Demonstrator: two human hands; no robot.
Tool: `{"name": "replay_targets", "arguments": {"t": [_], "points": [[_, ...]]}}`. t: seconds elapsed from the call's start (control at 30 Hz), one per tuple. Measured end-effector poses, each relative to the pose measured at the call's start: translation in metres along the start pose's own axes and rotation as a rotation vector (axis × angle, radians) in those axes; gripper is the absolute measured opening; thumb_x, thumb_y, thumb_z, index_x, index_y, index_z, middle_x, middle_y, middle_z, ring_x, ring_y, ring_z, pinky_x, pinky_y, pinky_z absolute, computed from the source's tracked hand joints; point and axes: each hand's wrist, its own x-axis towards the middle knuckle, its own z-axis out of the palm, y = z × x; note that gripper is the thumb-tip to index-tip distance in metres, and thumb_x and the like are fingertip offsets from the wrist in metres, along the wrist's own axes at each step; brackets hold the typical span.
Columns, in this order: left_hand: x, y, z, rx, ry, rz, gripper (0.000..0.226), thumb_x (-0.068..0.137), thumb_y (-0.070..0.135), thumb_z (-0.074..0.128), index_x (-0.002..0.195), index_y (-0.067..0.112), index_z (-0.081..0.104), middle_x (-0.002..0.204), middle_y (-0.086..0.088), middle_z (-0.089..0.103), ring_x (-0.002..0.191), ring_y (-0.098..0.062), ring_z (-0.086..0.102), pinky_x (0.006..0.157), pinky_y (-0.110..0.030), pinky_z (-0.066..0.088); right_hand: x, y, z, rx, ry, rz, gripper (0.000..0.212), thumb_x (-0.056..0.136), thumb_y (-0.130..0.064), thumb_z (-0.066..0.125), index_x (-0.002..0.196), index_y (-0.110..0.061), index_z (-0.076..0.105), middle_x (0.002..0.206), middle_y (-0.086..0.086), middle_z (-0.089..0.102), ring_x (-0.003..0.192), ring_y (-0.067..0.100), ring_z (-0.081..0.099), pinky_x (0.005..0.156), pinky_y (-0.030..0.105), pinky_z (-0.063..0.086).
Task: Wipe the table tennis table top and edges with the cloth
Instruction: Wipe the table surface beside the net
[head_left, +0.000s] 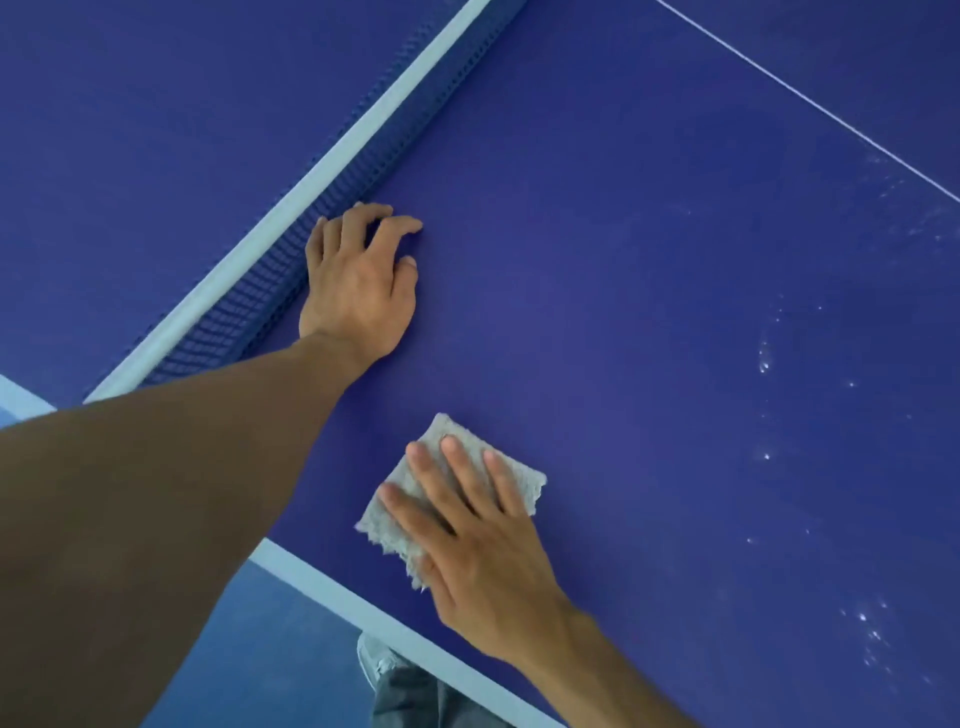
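- A person looks down over a blue table tennis table (649, 312), with both bare arms reaching out across it.
- The left arm stretches long and nearly straight from the lower left corner of the view up towards the net (332, 208).
- The left hand (358, 283) sits palm down on the table, just beside the foot of the net. Its fingers are arched so that the tips touch the surface, the thumb is tucked in near the index finger, and it holds nothing.
- The right arm comes in from the bottom edge, angled up and to the left.
- The right hand (467, 540) lies flat on a small grey cloth (384, 527), palm down. Its fingers are straight and slightly spread, pressing the cloth against the table rather than gripping it.
- The cloth is folded into a rough square with frayed edges. It lies on the table top near the white edge stripe (363, 608) closest to the person, well apart from the left hand.
- Pale specks and smears (763, 358) dot the table to the right of the hands.
- Below the table edge, a grey trouser leg (415, 696) and a shoe (376, 660) show above a blue floor (260, 649).
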Motion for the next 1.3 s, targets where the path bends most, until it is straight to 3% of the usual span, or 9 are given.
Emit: {"name": "replay_targets", "arguments": {"t": [0.17, 0.3, 0.4, 0.53, 0.63, 0.8, 1.07, 1.23, 1.3], "points": [[-0.029, -0.008, -0.019, -0.224, 0.034, 0.032, 0.039, 0.102, 0.012, 0.047, 0.139, 0.018, 0.056, 0.142, -0.005, 0.053, 0.133, -0.025, 0.044, 0.117, -0.033, 0.027, -0.018, 0.051, -0.016, -0.029, 0.058, 0.235, 0.058, 0.108, -0.035, 0.029, 0.165, -0.029, 0.024, 0.175, 0.004, 0.009, 0.162, 0.031, 0.005, 0.128, 0.057, 0.011], [-0.110, -0.032, -0.042, -0.027, 0.190, 0.174, 0.038, 0.095, 0.003, 0.046, 0.127, 0.010, 0.065, 0.132, -0.010, 0.060, 0.121, -0.033, 0.054, 0.110, -0.049, 0.039, 0.034, 0.128, -0.050, 0.068, 0.156, 0.676, 0.058, 0.111, -0.040, 0.030, 0.167, -0.029, 0.019, 0.176, 0.005, 0.003, 0.162, 0.031, -0.001, 0.128, 0.057, 0.003], [-0.181, -0.058, -0.048, 0.120, 0.163, 0.149, 0.040, 0.096, 0.006, 0.047, 0.132, 0.011, 0.063, 0.143, -0.015, 0.055, 0.133, -0.039, 0.048, 0.116, -0.060, 0.032, 0.092, 0.131, -0.062, 0.103, 0.157, 0.748, 0.060, 0.110, -0.042, 0.026, 0.167, -0.031, 0.012, 0.176, 0.004, -0.005, 0.161, 0.030, -0.010, 0.129, 0.057, -0.001], [-0.232, -0.079, -0.047, 0.202, -0.050, -0.052, 0.052, 0.107, 0.036, 0.030, 0.155, 0.023, 0.044, 0.165, -0.012, 0.033, 0.155, -0.036, 0.023, 0.128, -0.051, 0.003, 0.122, 0.050, -0.048, 0.041, 0.082, 0.439, 0.059, 0.111, -0.042, 0.030, 0.167, -0.031, 0.014, 0.176, 0.004, -0.002, 0.161, 0.031, -0.007, 0.129, 0.056, -0.001], [-0.225, -0.089, -0.050, 0.141, -0.224, -0.152, 0.064, 0.102, 0.057, 0.008, 0.163, 0.040, 0.016, 0.173, 0.000, 0.006, 0.159, -0.020, -0.003, 0.120, -0.035, -0.026, 0.078, -0.036, -0.009, -0.050, 0.042, 0.065, 0.059, 0.108, -0.042, 0.038, 0.165, -0.030, 0.027, 0.175, 0.006, 0.010, 0.162, 0.032, 0.003, 0.129, 0.055, 0.006], [-0.219, -0.093, -0.052, 0.152, -0.341, -0.198, 0.062, 0.101, 0.060, 0.008, 0.161, 0.048, -0.001, 0.172, 0.009, -0.013, 0.157, -0.013, -0.016, 0.118, -0.040, -0.026, -0.042, -0.086, 0.036, -0.127, 0.018, -0.046, 0.062, 0.107, -0.040, 0.040, 0.166, -0.031, 0.022, 0.175, 0.005, 0.010, 0.162, 0.030, 0.007, 0.128, 0.055, 0.015], [-0.213, -0.087, -0.055, 0.231, -0.395, -0.238, 0.060, 0.106, 0.055, 0.021, 0.162, 0.047, 0.000, 0.172, 0.008, -0.014, 0.158, -0.017, -0.014, 0.122, -0.046, -0.019, -0.204, 0.005, 0.017, -0.055, 0.007, 0.659, 0.065, 0.104, -0.042, 0.023, 0.163, -0.015, 0.032, 0.171, 0.019, 0.021, 0.156, 0.045, 0.023, 0.119, 0.063, 0.032], [-0.214, -0.084, -0.056, 0.249, -0.396, -0.261, 0.058, 0.107, 0.055, 0.021, 0.161, 0.048, 0.000, 0.172, 0.008, -0.012, 0.158, -0.015, -0.014, 0.123, -0.045, -0.019, -0.189, -0.003, 0.020, 0.090, 0.180, 1.020, 0.074, 0.100, -0.050, 0.012, 0.166, -0.018, 0.025, 0.174, 0.014, 0.010, 0.160, 0.040, 0.008, 0.125, 0.061, 0.012], [-0.216, -0.083, -0.055, 0.255, -0.375, -0.279, 0.058, 0.108, 0.054, 0.021, 0.161, 0.048, 0.001, 0.172, 0.007, -0.011, 0.158, -0.015, -0.013, 0.124, -0.046, -0.018, -0.161, -0.021, 0.023, 0.078, 0.187, 0.933, 0.066, 0.105, -0.046, 0.022, 0.166, -0.022, 0.022, 0.175, 0.012, 0.007, 0.161, 0.038, 0.005, 0.127, 0.058, 0.008]]}}
